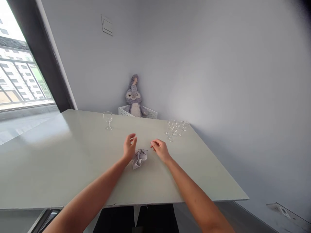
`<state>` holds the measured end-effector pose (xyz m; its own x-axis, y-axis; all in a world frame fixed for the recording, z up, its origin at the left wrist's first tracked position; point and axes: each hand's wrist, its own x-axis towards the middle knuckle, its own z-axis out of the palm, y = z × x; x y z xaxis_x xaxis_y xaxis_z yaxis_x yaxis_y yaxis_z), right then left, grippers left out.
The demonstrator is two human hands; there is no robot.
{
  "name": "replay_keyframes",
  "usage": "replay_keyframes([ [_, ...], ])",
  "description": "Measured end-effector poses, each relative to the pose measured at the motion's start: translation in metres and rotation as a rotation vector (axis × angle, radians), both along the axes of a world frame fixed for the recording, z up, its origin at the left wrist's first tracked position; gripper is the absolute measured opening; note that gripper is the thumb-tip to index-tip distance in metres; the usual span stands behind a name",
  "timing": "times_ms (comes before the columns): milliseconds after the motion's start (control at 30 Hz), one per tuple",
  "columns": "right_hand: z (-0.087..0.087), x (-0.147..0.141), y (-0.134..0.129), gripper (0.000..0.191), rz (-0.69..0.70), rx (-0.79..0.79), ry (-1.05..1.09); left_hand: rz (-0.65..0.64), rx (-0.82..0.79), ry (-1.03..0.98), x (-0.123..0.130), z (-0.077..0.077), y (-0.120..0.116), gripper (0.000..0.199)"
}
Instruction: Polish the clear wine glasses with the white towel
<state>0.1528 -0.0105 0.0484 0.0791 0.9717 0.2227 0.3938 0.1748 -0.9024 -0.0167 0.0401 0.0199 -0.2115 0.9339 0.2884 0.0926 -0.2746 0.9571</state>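
Observation:
A crumpled light grey cloth (139, 158) lies on the pale table (80, 155) between my two wrists. Just above its left side, my left hand (130, 145) has its thumb and fingers apart with nothing between them. To the right of the cloth is my right hand (159, 149), its fingers curled and thumb against them; anything held there is too small to make out. One clear stemmed glass (107, 119) stands upright at the back left. Several clear glasses (171, 129) stand close together at the back right, beyond my right hand.
Behind the table's far edge, a grey plush rabbit (135, 100) sits in a white perforated basket (152, 113). Grey walls meet behind it, with a light switch (107, 26) on the left one. A window (21, 71) is at far left.

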Motion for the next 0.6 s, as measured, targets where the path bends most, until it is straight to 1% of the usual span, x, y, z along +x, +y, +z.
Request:
replay_keyframes([
  [67, 0.008, -0.029, -0.007, 0.027, 0.133, 0.117, -0.1, 0.148, -0.007, -0.039, -0.016, 0.003, 0.012, 0.021],
  [100, 0.01, -0.042, -0.01, 0.028, 0.188, 0.173, -0.162, 0.22, -0.017, -0.062, -0.024, 0.003, 0.018, 0.021],
  [167, 0.006, -0.061, -0.015, 0.027, 0.303, 0.271, -0.315, 0.35, -0.047, -0.112, -0.04, 0.0, 0.03, 0.02],
  [233, -0.005, -0.071, -0.016, 0.027, 0.386, 0.344, -0.512, 0.444, -0.088, -0.158, -0.052, -0.004, 0.039, 0.022],
  [267, -0.012, -0.074, -0.016, 0.028, 0.396, 0.365, -0.617, 0.476, -0.109, -0.178, -0.056, -0.007, 0.042, 0.022],
  [333, -0.023, -0.074, -0.015, 0.032, 0.363, 0.374, -0.788, 0.512, -0.139, -0.206, -0.06, -0.012, 0.048, 0.022],
  [400, -0.03, -0.069, -0.014, 0.039, 0.311, 0.349, -0.867, 0.526, -0.156, -0.216, -0.06, -0.015, 0.051, 0.021],
  [467, -0.033, -0.063, -0.012, 0.047, 0.265, 0.319, -0.873, 0.529, -0.166, -0.214, -0.059, -0.016, 0.052, 0.021],
  [500, -0.033, -0.06, -0.011, 0.048, 0.242, 0.303, -0.867, 0.529, -0.17, -0.21, -0.059, -0.017, 0.052, 0.021],
  [533, -0.034, -0.057, -0.01, 0.045, 0.218, 0.284, -0.855, 0.528, -0.175, -0.206, -0.059, -0.017, 0.053, 0.021],
  [600, -0.034, -0.051, -0.007, 0.032, 0.188, 0.24, -0.811, 0.524, -0.183, -0.195, -0.059, -0.018, 0.053, 0.022],
])
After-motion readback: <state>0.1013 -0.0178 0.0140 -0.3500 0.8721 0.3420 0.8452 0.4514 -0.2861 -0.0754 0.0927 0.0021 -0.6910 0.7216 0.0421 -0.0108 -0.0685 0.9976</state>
